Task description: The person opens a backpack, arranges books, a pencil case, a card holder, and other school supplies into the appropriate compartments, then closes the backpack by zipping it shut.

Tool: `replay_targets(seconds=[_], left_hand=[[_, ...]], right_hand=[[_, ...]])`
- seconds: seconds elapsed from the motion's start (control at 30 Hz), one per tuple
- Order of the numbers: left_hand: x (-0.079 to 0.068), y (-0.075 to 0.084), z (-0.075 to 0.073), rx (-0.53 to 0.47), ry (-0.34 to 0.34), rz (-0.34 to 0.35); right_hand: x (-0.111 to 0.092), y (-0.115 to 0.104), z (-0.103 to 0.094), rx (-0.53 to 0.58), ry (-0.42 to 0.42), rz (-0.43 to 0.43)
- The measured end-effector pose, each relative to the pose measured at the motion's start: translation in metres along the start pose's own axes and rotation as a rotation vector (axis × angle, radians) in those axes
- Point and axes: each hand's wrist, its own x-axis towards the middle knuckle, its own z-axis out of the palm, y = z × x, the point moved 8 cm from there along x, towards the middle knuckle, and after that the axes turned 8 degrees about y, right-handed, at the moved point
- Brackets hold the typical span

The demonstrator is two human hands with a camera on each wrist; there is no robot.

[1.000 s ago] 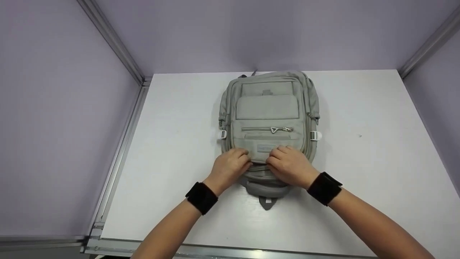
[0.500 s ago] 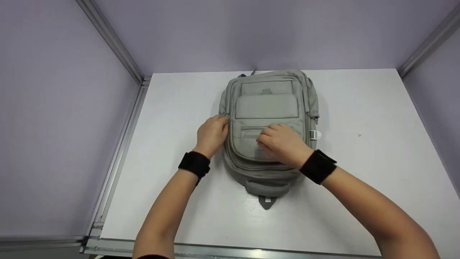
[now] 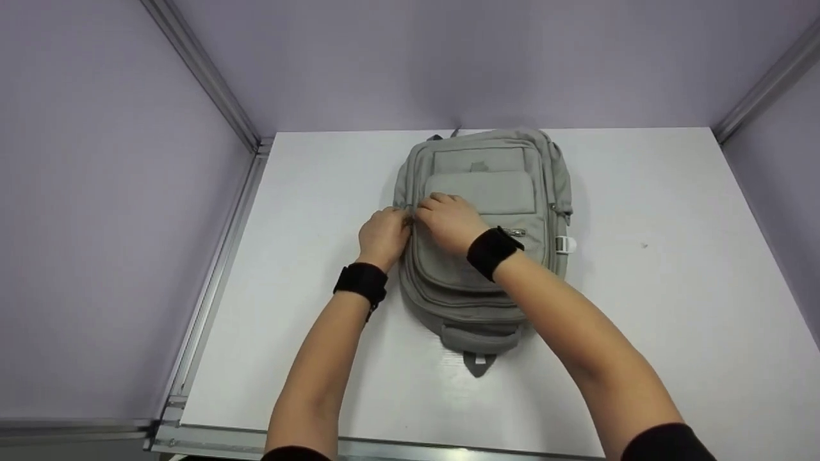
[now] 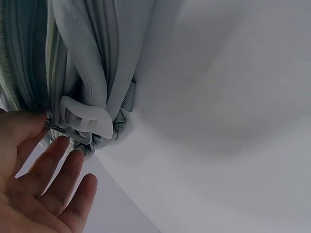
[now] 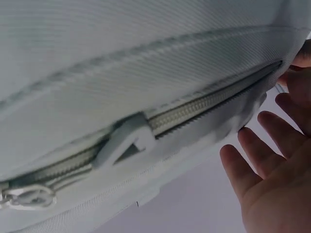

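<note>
A grey-green backpack (image 3: 483,192) lies on its back on the white table, its carry handle (image 3: 480,338) towards the person. At its left side the left hand (image 3: 384,238) pinches a small metal zipper pull (image 4: 47,125) between thumb and index finger, just beside a white strap buckle (image 4: 87,119). Reaching across the front, the right hand (image 3: 451,223) grips fabric at the left edge, close to the left hand; its thumb and index finger are partly cut off in the right wrist view. The front pocket zipper (image 5: 194,109), with a white triangular tab (image 5: 129,138), runs below the right wrist.
The white table (image 3: 307,211) has a metal rail (image 3: 211,442) along its near edge. Pale purple panels (image 3: 359,64) enclose the back and sides. Another white buckle (image 3: 566,244) sits on the backpack's right side.
Both hands have left the backpack's near, handle end. The left hand went up along the left side; the right hand crossed over the front pocket to join it at the left edge.
</note>
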Motion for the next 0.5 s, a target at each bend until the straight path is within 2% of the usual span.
replay_targets(seconds=[0.17, 0.5], left_hand=[[-0.0004, 0.0012, -0.0013, -0.019, 0.024, 0.006], [-0.0026, 0.0009, -0.0053, -0.019, 0.005, 0.037]], right_hand=[[0.0030, 0.0045, 0.0084, -0.002, -0.014, 0.035], [0.0057, 0.0070, 0.0110, -0.013, 0.022, 0.007]])
